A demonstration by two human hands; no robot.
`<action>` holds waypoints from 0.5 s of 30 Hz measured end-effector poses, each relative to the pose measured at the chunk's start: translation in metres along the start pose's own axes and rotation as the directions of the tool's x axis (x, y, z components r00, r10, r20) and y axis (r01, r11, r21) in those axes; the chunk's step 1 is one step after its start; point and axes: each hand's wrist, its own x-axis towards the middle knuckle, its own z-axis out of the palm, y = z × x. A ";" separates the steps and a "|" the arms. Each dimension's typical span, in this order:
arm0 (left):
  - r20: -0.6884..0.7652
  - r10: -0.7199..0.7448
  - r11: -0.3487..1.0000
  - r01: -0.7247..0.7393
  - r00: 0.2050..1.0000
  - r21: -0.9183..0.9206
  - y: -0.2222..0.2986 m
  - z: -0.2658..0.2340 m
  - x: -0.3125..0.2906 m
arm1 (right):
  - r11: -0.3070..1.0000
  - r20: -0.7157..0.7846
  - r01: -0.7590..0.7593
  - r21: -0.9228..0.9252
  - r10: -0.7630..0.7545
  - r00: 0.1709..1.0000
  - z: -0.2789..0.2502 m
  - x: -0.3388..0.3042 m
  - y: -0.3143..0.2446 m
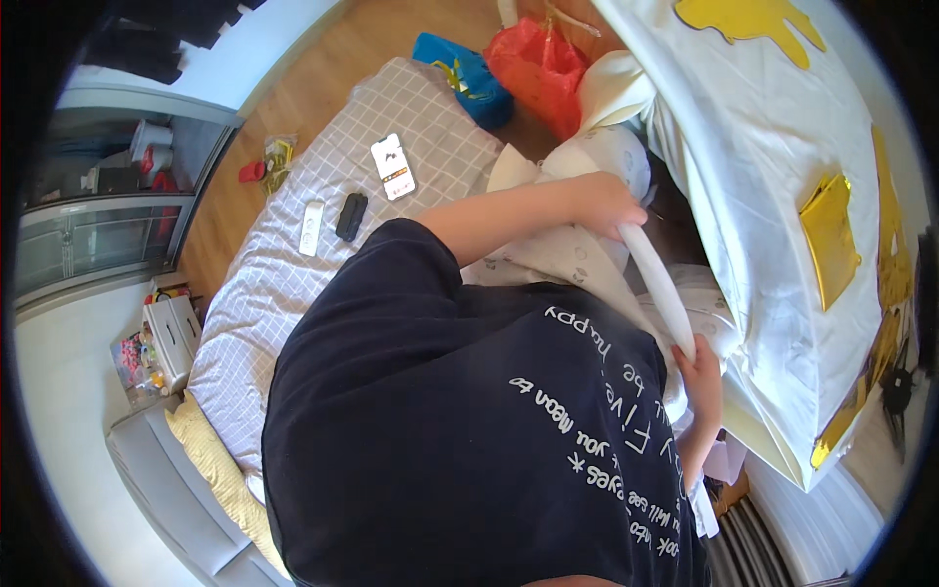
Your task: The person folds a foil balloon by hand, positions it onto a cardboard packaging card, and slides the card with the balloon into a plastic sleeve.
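Observation:
My left hand (603, 202) is closed around the upper end of a smooth white band (659, 279), which looks like a thick rolled strip of cloth. Lower down, my right hand (698, 372) grips the band's other end between thumb and fingers. The band bows slightly between them, in front of my black shirt (440, 411). White cloth with small grey prints (548, 262) lies bunched beneath my left forearm and behind the band. Whether the band is part of that cloth I cannot tell.
A large white fabric structure (763, 205) with shiny gold patches (829, 240) rises at the right. On the checked bed (391, 93) lie a lit phone (393, 166), a white remote (311, 229) and a black case (351, 216). Blue (469, 83) and red bags (536, 73) stand beyond.

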 end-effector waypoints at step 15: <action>-0.135 -0.057 0.997 0.065 0.989 0.053 0.006 -0.025 0.012 | -0.125 -0.191 0.785 0.607 -0.982 -0.009 -0.030 -0.037 -0.253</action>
